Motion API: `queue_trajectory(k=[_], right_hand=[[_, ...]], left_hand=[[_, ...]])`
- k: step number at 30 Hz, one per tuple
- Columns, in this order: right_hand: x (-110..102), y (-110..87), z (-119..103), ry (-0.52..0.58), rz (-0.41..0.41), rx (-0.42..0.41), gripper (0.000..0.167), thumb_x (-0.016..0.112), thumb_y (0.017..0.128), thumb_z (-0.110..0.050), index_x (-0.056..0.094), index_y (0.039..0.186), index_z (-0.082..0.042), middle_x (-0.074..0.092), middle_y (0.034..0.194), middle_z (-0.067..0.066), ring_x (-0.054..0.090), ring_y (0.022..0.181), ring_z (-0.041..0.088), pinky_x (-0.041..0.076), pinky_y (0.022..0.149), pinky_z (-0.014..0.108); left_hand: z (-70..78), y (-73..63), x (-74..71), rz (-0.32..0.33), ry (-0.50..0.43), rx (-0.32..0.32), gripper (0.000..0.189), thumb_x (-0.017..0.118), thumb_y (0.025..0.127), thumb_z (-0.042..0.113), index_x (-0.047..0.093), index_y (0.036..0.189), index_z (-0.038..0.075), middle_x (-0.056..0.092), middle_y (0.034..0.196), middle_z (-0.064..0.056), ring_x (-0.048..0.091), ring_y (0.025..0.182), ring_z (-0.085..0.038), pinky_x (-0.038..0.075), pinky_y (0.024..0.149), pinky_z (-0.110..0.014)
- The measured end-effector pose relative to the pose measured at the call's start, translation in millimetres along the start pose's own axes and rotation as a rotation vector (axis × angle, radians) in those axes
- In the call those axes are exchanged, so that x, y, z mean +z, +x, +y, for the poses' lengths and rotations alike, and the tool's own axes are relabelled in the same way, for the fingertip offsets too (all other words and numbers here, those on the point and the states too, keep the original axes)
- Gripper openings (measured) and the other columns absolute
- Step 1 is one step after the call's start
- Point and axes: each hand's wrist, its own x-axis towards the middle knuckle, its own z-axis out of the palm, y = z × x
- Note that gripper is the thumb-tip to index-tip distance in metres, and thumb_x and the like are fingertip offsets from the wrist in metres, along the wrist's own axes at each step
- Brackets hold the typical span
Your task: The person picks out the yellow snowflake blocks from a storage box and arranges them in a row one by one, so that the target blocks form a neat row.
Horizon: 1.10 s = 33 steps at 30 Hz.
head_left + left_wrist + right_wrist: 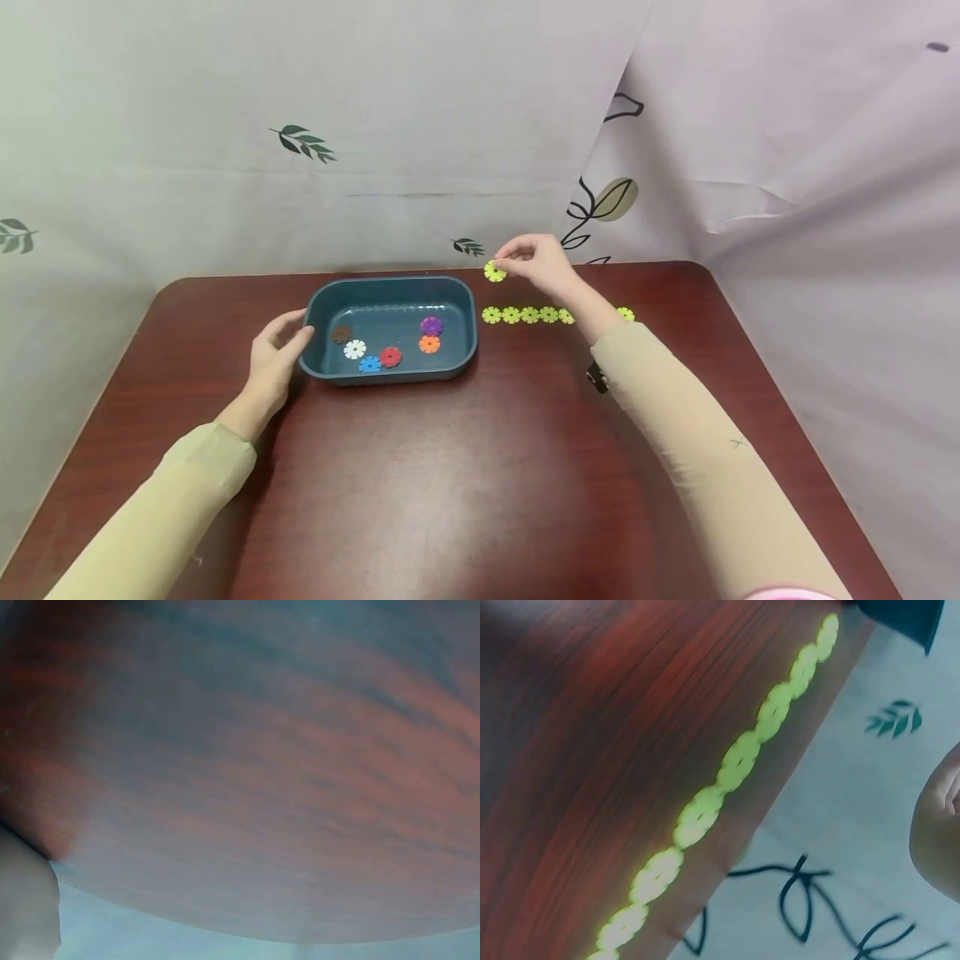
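Observation:
A yellow-green, flower-shaped plastic disc [495,271] with notched edges is pinched between the thumb and fingers of my right hand [542,262], raised near the table's back edge. Below that hand, several matching discs [530,315] lie in a straight row, part of it hidden behind the right forearm. At the left end of a dark blue-green tray [390,377], my left hand [272,360] grips the rim, thumb over the edge. Inside the tray are loose discs: brown [342,334], white [355,349], blue [370,364], red [390,357], orange [429,344] and purple [432,326].
The reddish-brown wooden table [420,483] ends at a pale cloth backdrop [225,200] with leaf prints. A small dark object [597,377] shows beside the right sleeve. In the right wrist view, the disc row [739,761] runs along the table's back edge toward the tray's corner [907,619].

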Motion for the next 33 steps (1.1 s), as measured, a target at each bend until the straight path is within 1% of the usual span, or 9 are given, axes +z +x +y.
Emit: queue_trajectory(k=[2, 4, 7, 11, 15, 20, 24, 28, 33], right_hand=[[-9.4, -2.1, 3.0, 0.022, 0.029, 0.019, 0.011, 0.08, 0.094, -0.01, 0.08, 0.101, -0.001, 0.076, 0.083, -0.008, 0.073, 0.082, 0.02, 0.061, 0.079, 0.027], [-18.8, -4.4, 6.0, 0.05, 0.056, 0.037, 0.011, 0.081, 0.094, -0.009, 0.08, 0.101, -0.001, 0.076, 0.082, -0.01, 0.072, 0.078, 0.013, 0.06, 0.078, 0.025], [-32.5, -8.6, 11.5, 0.076, 0.088, 0.053, 0.01, 0.08, 0.095, -0.009, 0.079, 0.101, -0.001, 0.075, 0.081, -0.013, 0.071, 0.076, 0.009, 0.06, 0.079, 0.024], [-50.4, -13.7, 21.1, 0.112, 0.129, 0.049, 0.006, 0.078, 0.096, -0.007, 0.079, 0.1, -0.003, 0.076, 0.082, -0.013, 0.071, 0.075, 0.005, 0.061, 0.08, 0.023], [-68.5, -20.7, 30.8, 0.141, 0.146, 0.056, 0.004, 0.077, 0.096, -0.006, 0.081, 0.097, -0.006, 0.078, 0.086, -0.011, 0.071, 0.076, 0.003, 0.062, 0.08, 0.022], [-90.3, -33.6, 42.2, 0.146, 0.168, 0.09, 0.005, 0.077, 0.096, -0.006, 0.081, 0.097, -0.009, 0.077, 0.088, -0.013, 0.071, 0.077, 0.003, 0.062, 0.079, 0.02], [-108.5, -43.4, 51.5, 0.145, 0.197, 0.116, 0.007, 0.076, 0.097, -0.006, 0.08, 0.096, -0.011, 0.076, 0.084, -0.016, 0.071, 0.075, 0.002, 0.061, 0.077, 0.017], [-124.9, -52.0, 59.8, 0.167, 0.219, 0.135, 0.011, 0.074, 0.097, -0.004, 0.081, 0.093, -0.012, 0.076, 0.08, -0.016, 0.071, 0.072, 0.001, 0.061, 0.074, 0.015], [-138.8, -67.3, 61.5, 0.177, 0.236, 0.163, 0.014, 0.073, 0.097, -0.002, 0.08, 0.09, -0.012, 0.076, 0.08, -0.014, 0.072, 0.071, 0.003, 0.062, 0.076, 0.017]], left_hand=[[-0.6, 0.4, -0.2, -0.001, 0.003, 0.0, 0.026, 0.068, 0.103, 0.007, 0.07, 0.127, 0.016, 0.069, 0.109, 0.021, 0.063, 0.099, 0.005, 0.053, 0.084, -0.005], [-0.9, 0.9, -0.2, -0.003, -0.003, 0.001, 0.026, 0.068, 0.103, 0.007, 0.07, 0.127, 0.016, 0.069, 0.109, 0.02, 0.064, 0.098, 0.006, 0.053, 0.083, -0.006], [-0.5, 1.2, 0.1, -0.004, -0.006, 0.002, 0.025, 0.068, 0.103, 0.006, 0.07, 0.126, 0.016, 0.069, 0.109, 0.021, 0.064, 0.098, 0.006, 0.053, 0.083, -0.006], [0.7, 1.9, 1.7, 0.001, -0.002, 0.001, 0.025, 0.068, 0.103, 0.007, 0.071, 0.126, 0.016, 0.07, 0.108, 0.022, 0.064, 0.099, 0.005, 0.053, 0.083, -0.005], [1.5, 2.4, 3.5, 0.006, 0.007, 0.0, 0.024, 0.068, 0.103, 0.008, 0.071, 0.125, 0.017, 0.069, 0.107, 0.022, 0.064, 0.1, 0.004, 0.053, 0.083, -0.005], [1.6, 3.1, 4.3, 0.007, 0.008, 0.0, 0.024, 0.068, 0.103, 0.008, 0.071, 0.123, 0.019, 0.069, 0.107, 0.022, 0.064, 0.099, 0.004, 0.053, 0.082, -0.005], [1.2, 3.8, 3.8, 0.006, 0.001, 0.002, 0.024, 0.068, 0.103, 0.007, 0.071, 0.124, 0.018, 0.07, 0.107, 0.022, 0.064, 0.099, 0.004, 0.053, 0.082, -0.005], [0.5, 3.4, 2.5, 0.008, 0.006, 0.0, 0.024, 0.068, 0.103, 0.008, 0.07, 0.125, 0.016, 0.069, 0.108, 0.021, 0.064, 0.1, 0.004, 0.053, 0.082, -0.005], [0.2, 2.6, 2.3, 0.01, 0.002, 0.002, 0.024, 0.068, 0.103, 0.008, 0.071, 0.126, 0.016, 0.069, 0.108, 0.021, 0.064, 0.1, 0.004, 0.053, 0.083, -0.005]])
